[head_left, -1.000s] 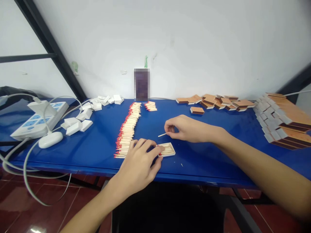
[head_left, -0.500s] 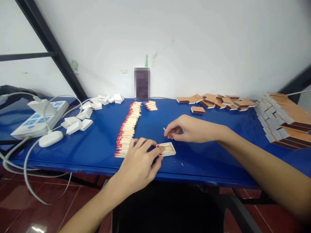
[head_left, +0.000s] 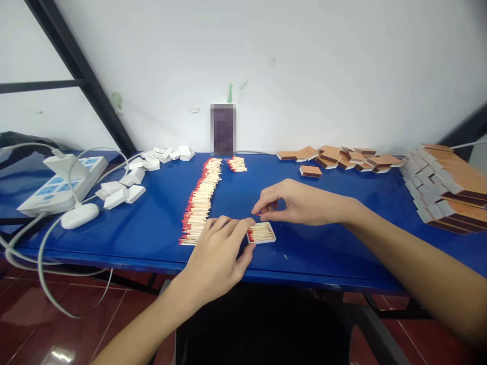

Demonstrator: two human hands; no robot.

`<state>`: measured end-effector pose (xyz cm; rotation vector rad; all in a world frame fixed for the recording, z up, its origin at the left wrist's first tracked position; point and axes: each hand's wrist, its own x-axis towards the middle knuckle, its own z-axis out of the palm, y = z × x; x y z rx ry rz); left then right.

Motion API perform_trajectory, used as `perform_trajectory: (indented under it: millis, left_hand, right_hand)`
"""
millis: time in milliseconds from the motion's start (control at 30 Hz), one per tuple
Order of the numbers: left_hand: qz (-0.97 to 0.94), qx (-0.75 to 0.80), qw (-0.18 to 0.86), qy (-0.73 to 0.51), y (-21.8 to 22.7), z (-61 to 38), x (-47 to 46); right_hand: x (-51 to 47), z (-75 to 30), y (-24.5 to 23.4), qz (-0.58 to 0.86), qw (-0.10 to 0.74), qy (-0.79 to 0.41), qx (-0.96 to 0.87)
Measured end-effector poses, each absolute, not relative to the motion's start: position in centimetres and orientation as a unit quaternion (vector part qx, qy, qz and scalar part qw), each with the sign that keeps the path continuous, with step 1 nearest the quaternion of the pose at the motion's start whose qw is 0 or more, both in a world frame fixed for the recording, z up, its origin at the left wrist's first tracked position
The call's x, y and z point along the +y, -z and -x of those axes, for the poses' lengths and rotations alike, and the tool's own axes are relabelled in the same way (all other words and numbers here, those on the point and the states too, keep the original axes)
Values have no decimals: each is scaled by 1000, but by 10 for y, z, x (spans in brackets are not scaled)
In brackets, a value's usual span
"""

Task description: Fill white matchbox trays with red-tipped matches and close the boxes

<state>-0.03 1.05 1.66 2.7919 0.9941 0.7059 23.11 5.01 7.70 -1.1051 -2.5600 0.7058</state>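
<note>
A small open matchbox tray (head_left: 262,233) with red-tipped matches in it lies near the front edge of the blue table (head_left: 152,223). My left hand (head_left: 218,253) rests beside it, fingers curled, thumb and fingertips touching the tray's left end. My right hand (head_left: 294,203) hovers just above and behind the tray, thumb and forefinger pinched on a single match whose red tip barely shows. A long row of matches (head_left: 200,203) runs away from my left hand toward the wall, with a small separate bunch of matches (head_left: 236,165) at its far end.
White inner trays (head_left: 131,182) are scattered at the back left beside a power strip (head_left: 57,185) with cables and a white adapter (head_left: 79,215). Orange matchbox sleeves (head_left: 342,158) lie at the back right; stacked boxes (head_left: 445,187) fill the far right. A blurred dark object (head_left: 222,129) stands against the wall.
My right hand has turned the match and brought it down and left toward the tray. My left fingers slid off the tray top to its left end.
</note>
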Motion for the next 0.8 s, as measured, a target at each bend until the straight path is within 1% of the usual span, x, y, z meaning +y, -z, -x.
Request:
perform_trajectory:
  millis: [233,500,800]
  left_hand:
    - [-904,342,64,-248,-15,-1,11]
    - [-911,330,54,-240,-17,-1,11]
    - [-916,322,54,-232,-17,-1,12]
  right_hand:
    - [44,-218,-71,372,144,-301,-866]
    - [44,-220,-72,376,123,-251,-883]
    - [47,-225,-70,385,84,-260,-882]
